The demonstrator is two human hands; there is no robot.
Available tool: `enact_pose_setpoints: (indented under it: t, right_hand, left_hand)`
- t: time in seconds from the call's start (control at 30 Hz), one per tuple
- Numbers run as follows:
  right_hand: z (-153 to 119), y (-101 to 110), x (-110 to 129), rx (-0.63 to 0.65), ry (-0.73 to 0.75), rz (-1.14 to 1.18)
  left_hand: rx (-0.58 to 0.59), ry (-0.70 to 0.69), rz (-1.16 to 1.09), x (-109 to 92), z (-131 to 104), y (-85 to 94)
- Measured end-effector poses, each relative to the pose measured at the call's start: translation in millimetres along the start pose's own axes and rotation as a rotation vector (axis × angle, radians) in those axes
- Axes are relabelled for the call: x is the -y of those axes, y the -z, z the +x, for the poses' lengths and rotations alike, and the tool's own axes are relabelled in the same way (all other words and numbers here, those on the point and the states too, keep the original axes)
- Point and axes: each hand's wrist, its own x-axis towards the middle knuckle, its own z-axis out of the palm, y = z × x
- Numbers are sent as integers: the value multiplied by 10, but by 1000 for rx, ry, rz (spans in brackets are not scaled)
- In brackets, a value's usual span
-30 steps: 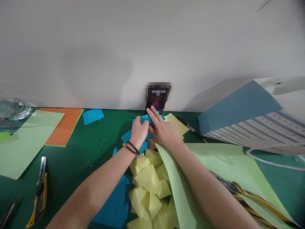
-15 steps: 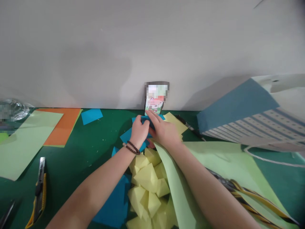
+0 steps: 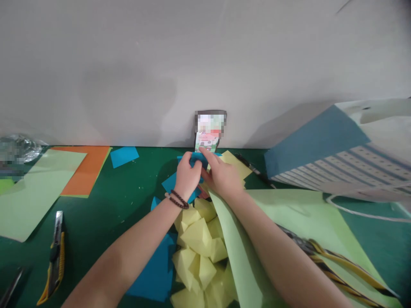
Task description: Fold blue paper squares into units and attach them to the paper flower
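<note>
Close together at the back of the table, my hands are on a small piece of blue paper (image 3: pixel 198 157). My left hand (image 3: pixel 189 174), a dark bead bracelet at its wrist, is closed with thumb and fingers pinching the paper. My right hand (image 3: pixel 224 176) grips the paper from the other side, its fingers reaching over it and partly hiding it. More blue paper (image 3: pixel 169 183) lies under and beside my left hand. Below my wrists is a cluster of folded pale yellow paper pieces (image 3: pixel 197 239). A propped phone (image 3: pixel 207 139) with a lit, partly blurred screen stands just behind my fingers.
Green paper (image 3: pixel 289 205) lies under my right arm with yellow-black scissors (image 3: pixel 340 265). A blue-and-white paper bag (image 3: pixel 321 145) is at right. Left are a yellow utility knife (image 3: pixel 56 259), light green sheets (image 3: pixel 41 192) and orange paper (image 3: pixel 85 171). A grey wall (image 3: pixel 128 72) closes the back.
My right fingers have bent and drawn back slightly over the blue paper. Both hands stay in nearly the same place, and the view has shifted a little.
</note>
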Motion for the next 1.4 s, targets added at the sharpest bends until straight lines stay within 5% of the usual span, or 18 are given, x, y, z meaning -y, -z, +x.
enact_pose_setpoints:
  t: [0.27, 0.43, 0.57, 0.7, 0.87, 1.0, 1.2, 1.4]
  right_hand:
    - [7, -12, -5, -1, -63, 49]
    - [-8, 53, -8, -96, 25, 173]
    - [-33, 207, 103, -202, 133, 238]
    - [-94, 428, 350, -251, 206, 293]
    - [-358, 733, 694, -142, 284, 453]
    - [-738, 930, 902, -5, 108, 656]
    - [-1466, 892, 1162, 142, -441, 1153]
    - [-2156, 706, 1505, 236, -621, 1374]
  left_hand:
    - [-23, -39, 21, -2, -16, -1]
    - [-32, -135, 4, -104, -81, 64]
    - [-85, -185, 38, -304, -252, 290]
    - [-44, -80, -17, -485, -574, 628]
    - [3, 19, -117, -532, -1018, 977]
    - [54, 141, -104, -490, -1355, 1161]
    - [270, 337, -84, -305, -1940, 1457]
    - [209, 460, -70, -38, -2466, 1801]
